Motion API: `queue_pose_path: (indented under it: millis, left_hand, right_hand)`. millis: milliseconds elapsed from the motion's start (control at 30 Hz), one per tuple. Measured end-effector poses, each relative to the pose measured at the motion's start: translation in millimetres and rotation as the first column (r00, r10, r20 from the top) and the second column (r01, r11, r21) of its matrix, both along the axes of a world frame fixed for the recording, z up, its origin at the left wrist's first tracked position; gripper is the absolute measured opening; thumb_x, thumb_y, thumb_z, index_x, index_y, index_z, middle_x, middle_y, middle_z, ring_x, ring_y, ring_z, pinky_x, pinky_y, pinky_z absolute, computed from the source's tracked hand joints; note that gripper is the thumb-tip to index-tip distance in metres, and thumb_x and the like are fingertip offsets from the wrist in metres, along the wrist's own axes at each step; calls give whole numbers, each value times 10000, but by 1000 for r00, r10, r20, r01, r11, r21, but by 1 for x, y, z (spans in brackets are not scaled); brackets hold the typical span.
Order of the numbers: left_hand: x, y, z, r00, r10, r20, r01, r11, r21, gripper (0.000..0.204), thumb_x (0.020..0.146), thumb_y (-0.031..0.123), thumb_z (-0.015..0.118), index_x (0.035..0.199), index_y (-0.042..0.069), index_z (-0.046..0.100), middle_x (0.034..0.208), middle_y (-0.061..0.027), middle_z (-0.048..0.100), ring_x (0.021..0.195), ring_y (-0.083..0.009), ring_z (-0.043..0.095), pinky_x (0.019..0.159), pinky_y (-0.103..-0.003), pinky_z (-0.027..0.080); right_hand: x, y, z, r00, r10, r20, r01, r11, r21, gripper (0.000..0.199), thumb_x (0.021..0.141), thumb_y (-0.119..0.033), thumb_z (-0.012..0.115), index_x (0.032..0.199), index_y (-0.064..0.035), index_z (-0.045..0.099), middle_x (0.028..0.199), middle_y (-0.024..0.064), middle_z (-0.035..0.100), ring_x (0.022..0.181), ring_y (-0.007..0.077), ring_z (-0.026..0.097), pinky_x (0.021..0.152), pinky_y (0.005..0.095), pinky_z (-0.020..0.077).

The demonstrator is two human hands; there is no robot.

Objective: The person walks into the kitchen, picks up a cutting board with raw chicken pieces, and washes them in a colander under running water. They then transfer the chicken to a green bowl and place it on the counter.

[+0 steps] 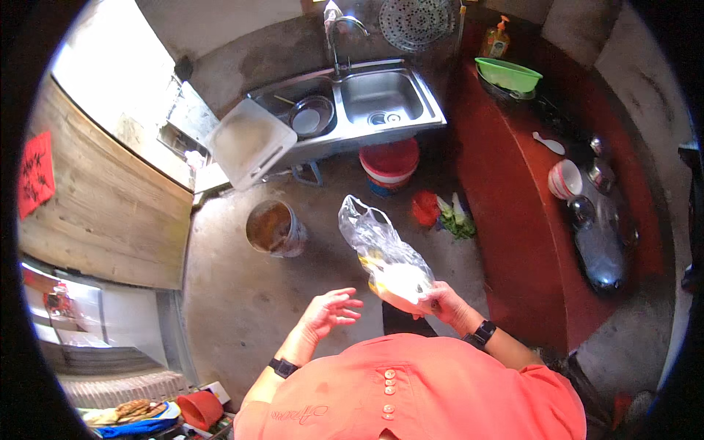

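Evidently we had the bag [392, 253] up in the air, clear plastic with something white and yellow inside, just beyond our chest and a little right of the middle. Our right hand [442, 302] grasped it by its near right end, while its looped far end stuck out to the left, gripped by nobody. Our left hand [334, 312] was released, fingers spread, near the bag but apart from it, touching nothing.

As far as we could judge, the picking up was done and little else: the contents were in the bag, and it had not yet been emptied or set down. Whether its mouth was untied, we could not tell.

Farther out, to the left, a bucket [295, 238] stood on the floor with something brown in it. To the right lay the greens [456, 216] beside a red bundle [424, 208], and beyond stood a red-topped tub [389, 158] in front of the sink [433, 110]. A board [251, 141] leaned over the sink's left end, next to a bowl [312, 115] in the left basin. Along the right ran a red counter [506, 220], with a green basin [511, 75] at its far end.
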State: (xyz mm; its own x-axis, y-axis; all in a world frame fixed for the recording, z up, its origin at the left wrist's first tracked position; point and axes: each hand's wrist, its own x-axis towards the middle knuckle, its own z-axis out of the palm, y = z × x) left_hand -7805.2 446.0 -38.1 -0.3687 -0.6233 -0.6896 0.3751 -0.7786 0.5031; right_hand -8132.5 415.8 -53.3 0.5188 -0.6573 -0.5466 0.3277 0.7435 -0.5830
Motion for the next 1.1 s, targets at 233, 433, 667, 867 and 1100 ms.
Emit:
queue_pose_path:
  millis: [233,433,667,867,1100]
  left_hand:
    - [-41,-132,34,997,-81,19,81,995,-58,462,874,260,691,1272,64,562,1187,-91,634,1058,-224,617,828,-392,526]
    - [-31,-208,29,983,159,-91,-173,972,-162,521,884,258,674,1321,49,481,1210,-111,615,1097,-242,608,832,-438,541]
    - [-1,-289,-5,908,353,-226,-399,894,-206,552,835,219,744,1308,61,510,1212,-75,606,1153,-251,564,984,-436,470]
    - [40,-327,-38,860,275,-429,-311,950,-14,542,756,124,732,1265,48,559,1197,-117,635,1127,-277,594,1041,-437,441]
    - [82,-342,-45,798,158,-581,-174,984,29,688,739,396,767,1230,-39,559,1156,-206,636,1049,-394,614,872,-556,532]
  right_hand:
    - [33,-151,12,996,57,67,-60,998,29,391,704,-40,733,1064,53,613,893,137,663,696,262,670,602,427,582]
    - [76,-238,30,995,98,-1,-96,974,-203,516,684,-40,770,1166,-1,592,1048,81,654,958,164,622,877,330,512]
    - [133,-287,53,914,127,-385,-291,867,-405,831,671,-221,856,1354,-3,436,1143,98,615,1061,179,581,914,326,484]
    - [148,-314,74,878,199,-436,-428,734,-526,835,711,-187,820,1413,0,409,1140,110,623,1047,187,596,888,323,502]
    - [101,-350,44,869,31,-494,-264,874,-409,567,809,-264,778,1278,-23,569,950,61,660,817,131,621,685,293,540]
